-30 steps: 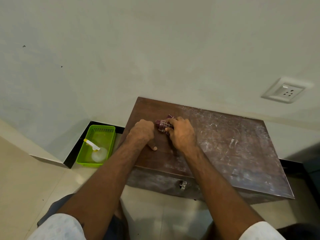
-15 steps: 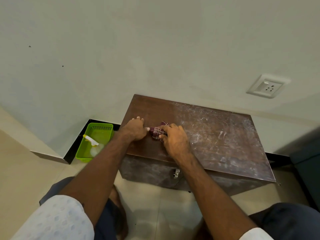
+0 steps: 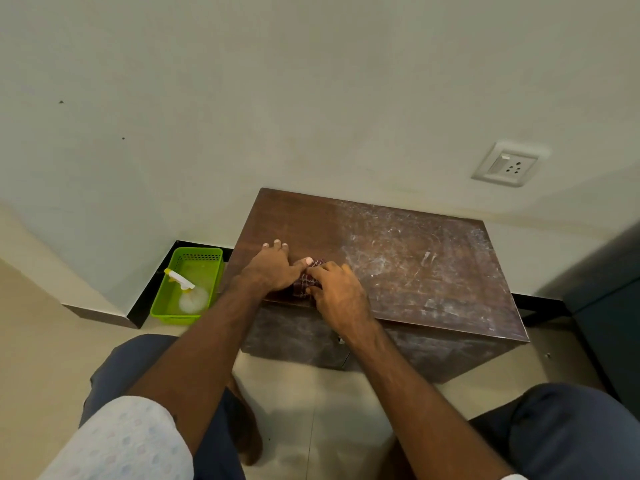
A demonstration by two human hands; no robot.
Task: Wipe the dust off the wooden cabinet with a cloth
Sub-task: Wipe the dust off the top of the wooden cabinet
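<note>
The cabinet [image 3: 398, 265] sits low on the floor against the wall, w/ the person crouched in front of it. The cloth [image 3: 306, 282], dark red check, is bunched small on the cabinet top near its front edge, left of centre. The right hand [image 3: 341, 299] covers most of it, fingers curled down and pinching the fabric; the grip looks firm, prob. to press the wad flat for a wipe. The left hand [image 3: 273, 268] lies on the cabinet top just beside the cloth, fingers spread and relaxed, thumb stretched out to touch the cloth's upper edge; it seems to steady the wad or brace the body, not grip.

The cabinet top's left part reads clean brown; centre and right part carry pale dusty smears, so most wiping looks undone.

Left of the cabinet, on the floor, a green basket [image 3: 207, 254] holds a spray bottle [image 3: 188, 294], likely parked within reach.

Hidden: most of the cloth under the right hand, so its size and fold can't be told. The cabinet's front is partly behind the forearms; a small metal bit there is too unclear to name.
</note>
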